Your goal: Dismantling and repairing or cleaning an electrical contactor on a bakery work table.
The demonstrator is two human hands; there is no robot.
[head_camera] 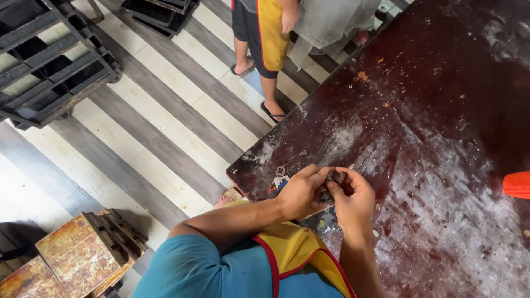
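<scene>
Small dark part pinched btwn both hands just above near edge of dark red table. Left hand + right hand fingers closed on it — touching each other. Small scraps on table left of hands. Another person stands past table's far-left edge.

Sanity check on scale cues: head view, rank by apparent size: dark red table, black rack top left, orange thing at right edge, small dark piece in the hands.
1. Dark red table, by far the largest.
2. Black rack, though it sits farther from the camera, so its real size is unsure.
3. Orange thing, cut off by the frame edge.
4. Small dark piece, held between the fingers of both hands.
</scene>
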